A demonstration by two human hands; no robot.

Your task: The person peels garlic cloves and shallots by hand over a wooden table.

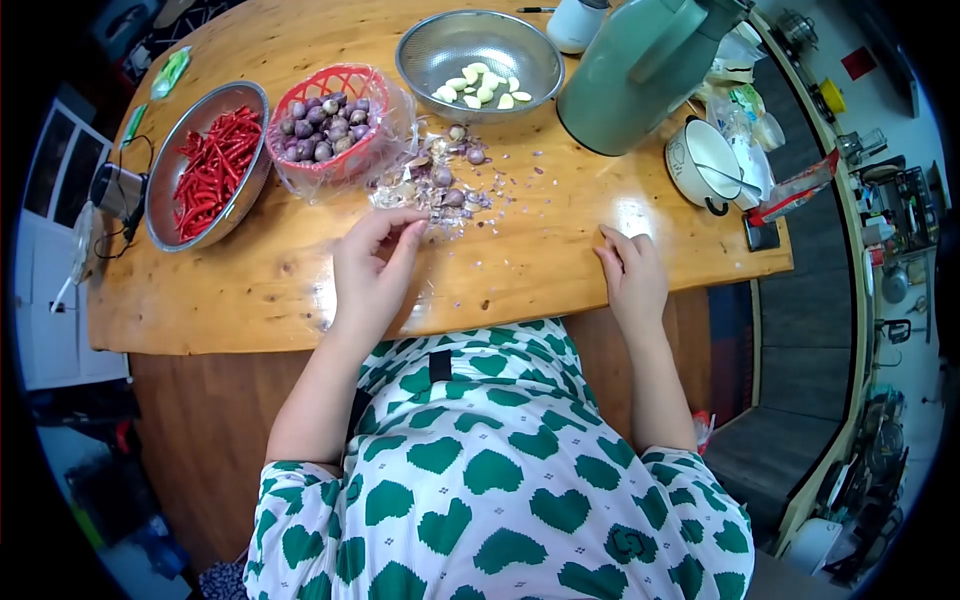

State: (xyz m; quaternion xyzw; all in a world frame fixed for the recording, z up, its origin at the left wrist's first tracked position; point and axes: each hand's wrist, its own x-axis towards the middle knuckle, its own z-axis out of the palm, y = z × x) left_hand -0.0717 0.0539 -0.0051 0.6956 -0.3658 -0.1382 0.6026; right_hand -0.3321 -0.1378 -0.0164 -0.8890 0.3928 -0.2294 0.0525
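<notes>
My left hand [375, 268] is at the near edge of a scatter of garlic skins [405, 188], thumb and forefinger pressed together; anything between them is too small to make out. Several purple cloves [442, 176] lie among the skins. My right hand [636, 280] rests at the table's front edge, fingers loosely bent and slightly apart, holding nothing. Beyond the skins, a metal colander [420, 55] holds several peeled white cloves [486, 94]. Left of it, a red basket lined with clear plastic [291, 174] contains many unpeeled purple bulbs [322, 127].
On the wooden table [520, 270], a metal bowl [258, 190] of red chillies [215, 170] stands at the left. A large green jug [625, 85] stands at the back right, beside a white enamel pot [684, 172] with a spoon and plastic bags. A white container [575, 28] is behind.
</notes>
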